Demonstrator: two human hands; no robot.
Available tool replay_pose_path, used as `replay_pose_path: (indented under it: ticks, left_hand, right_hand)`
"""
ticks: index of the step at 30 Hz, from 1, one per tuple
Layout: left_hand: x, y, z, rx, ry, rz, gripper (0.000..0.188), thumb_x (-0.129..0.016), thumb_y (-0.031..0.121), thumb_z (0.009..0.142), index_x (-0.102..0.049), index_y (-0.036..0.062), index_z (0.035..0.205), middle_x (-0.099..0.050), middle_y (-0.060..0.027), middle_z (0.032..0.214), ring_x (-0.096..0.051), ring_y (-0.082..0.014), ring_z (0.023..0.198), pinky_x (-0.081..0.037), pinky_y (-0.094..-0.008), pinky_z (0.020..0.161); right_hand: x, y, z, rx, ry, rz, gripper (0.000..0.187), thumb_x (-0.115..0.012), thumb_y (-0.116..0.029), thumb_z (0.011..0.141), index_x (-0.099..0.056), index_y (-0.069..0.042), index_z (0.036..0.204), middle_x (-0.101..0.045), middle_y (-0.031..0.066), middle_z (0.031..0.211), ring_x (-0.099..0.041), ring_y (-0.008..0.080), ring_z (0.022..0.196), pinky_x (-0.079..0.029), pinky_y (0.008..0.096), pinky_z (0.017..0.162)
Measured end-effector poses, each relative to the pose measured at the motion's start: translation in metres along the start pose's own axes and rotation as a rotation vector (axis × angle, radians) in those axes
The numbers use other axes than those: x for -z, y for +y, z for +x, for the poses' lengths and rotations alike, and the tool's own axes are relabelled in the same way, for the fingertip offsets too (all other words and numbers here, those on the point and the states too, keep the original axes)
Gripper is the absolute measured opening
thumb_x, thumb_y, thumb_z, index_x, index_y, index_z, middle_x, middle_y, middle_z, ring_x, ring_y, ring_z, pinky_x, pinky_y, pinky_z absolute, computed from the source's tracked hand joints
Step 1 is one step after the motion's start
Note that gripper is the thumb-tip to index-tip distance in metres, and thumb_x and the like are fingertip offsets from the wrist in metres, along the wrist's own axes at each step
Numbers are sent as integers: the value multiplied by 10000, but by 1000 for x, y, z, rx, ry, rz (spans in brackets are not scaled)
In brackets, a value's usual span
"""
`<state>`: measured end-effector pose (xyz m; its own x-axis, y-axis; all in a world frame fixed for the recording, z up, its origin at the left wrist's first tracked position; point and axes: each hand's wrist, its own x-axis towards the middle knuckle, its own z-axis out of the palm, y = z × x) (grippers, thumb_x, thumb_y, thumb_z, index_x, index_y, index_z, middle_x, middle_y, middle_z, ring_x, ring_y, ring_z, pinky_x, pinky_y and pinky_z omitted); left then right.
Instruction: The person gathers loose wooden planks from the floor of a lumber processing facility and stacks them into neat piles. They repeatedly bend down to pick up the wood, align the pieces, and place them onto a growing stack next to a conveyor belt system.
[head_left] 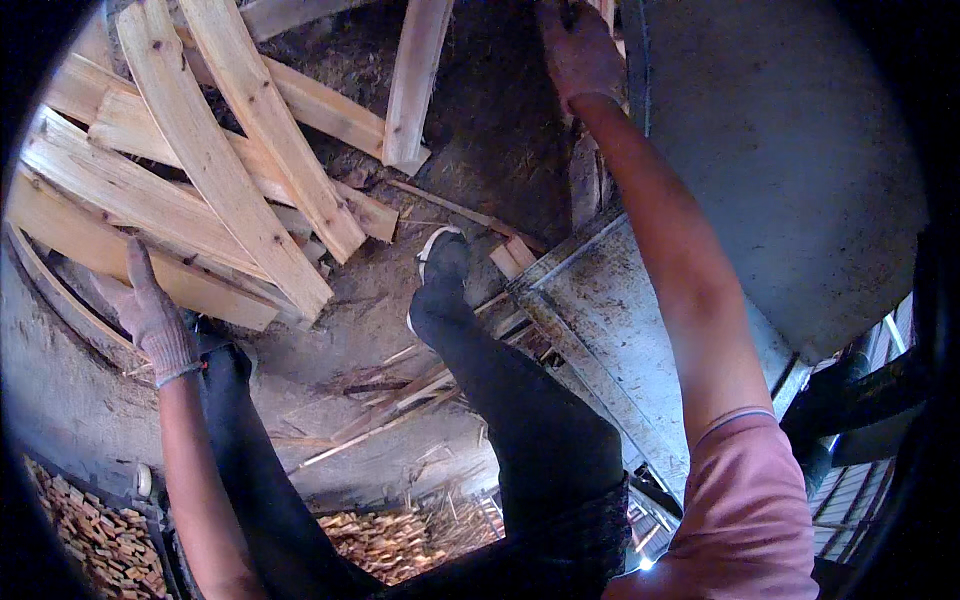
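Littered floor (370, 290), boards (205, 160) 10 o'clock, metal plate (610, 310) 3. Your left hand (152, 318) touches boards, right hand (588, 58) 1; grips unclear.

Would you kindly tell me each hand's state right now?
Left hand: at a plank's edge; grip cannot be told.
Right hand: cannot be told, too dark there.

Room between planks (212, 165) and metal panel (615, 315)

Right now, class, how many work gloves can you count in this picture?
2: one glove on the left hand, by a plank; another on the right hand, near the top edge. Others might be hidden.
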<state>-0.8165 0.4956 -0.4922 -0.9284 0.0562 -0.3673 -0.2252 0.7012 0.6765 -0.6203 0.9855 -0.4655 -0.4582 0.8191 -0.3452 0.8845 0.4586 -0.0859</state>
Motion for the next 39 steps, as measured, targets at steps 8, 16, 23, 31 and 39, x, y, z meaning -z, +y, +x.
replay_pose_path:
  ticks: [8, 16, 23, 31, 39]
  left_hand:
    - [-12, 13, 1, 52, -11, -21, 957, -714, 463, 951, -250, -92, 1577, -443, -247, 1525, -512, -328, 1313, -439, -409, 1101]
    - [-15, 9, -2, 95, 4, -47, 968, -686, 472, 965, -217, -114, 1576, -435, -255, 1531, -514, -329, 1305, -430, -413, 1106]
    - [-7, -15, 5, -122, -103, 68, 891, -666, 461, 985, -269, -63, 1586, -447, -234, 1524, -514, -316, 1298, -419, -405, 1110]
    - [-4, 10, 1, -42, -133, -59, 864, -640, 466, 1000, -288, -83, 1567, -453, -232, 1521, -506, -316, 1316, -394, -402, 1136]
    - [19, 104, -34, -192, -308, -43, 729, -728, 318, 943, -433, -29, 1511, -577, -226, 1432, -551, -344, 1323, -399, -420, 1151]
  right_hand:
    - [-130, -88, -53, -189, -337, 514, 561, -718, -466, 856, -689, 2, 1163, -735, 263, 1050, -728, 396, 993, -556, 478, 920]
    - [-77, -122, -124, 235, -538, 395, 572, -723, -488, 864, -687, -25, 1198, -728, 242, 1075, -705, 412, 1028, -558, 471, 922]
    - [-41, 85, 43, 141, 310, -274, 495, -634, -417, 931, -643, -28, 1237, -704, 243, 1164, -704, 439, 1027, -560, 520, 936]
    - [-42, 63, -21, 142, 52, -18, 490, -630, -399, 927, -620, 1, 1211, -705, 295, 1083, -663, 514, 1042, -530, 546, 927]
    - [-62, -117, -281, 516, -448, 323, 370, -619, -340, 965, -656, -62, 1206, -690, 231, 958, -693, 425, 835, -572, 518, 725]
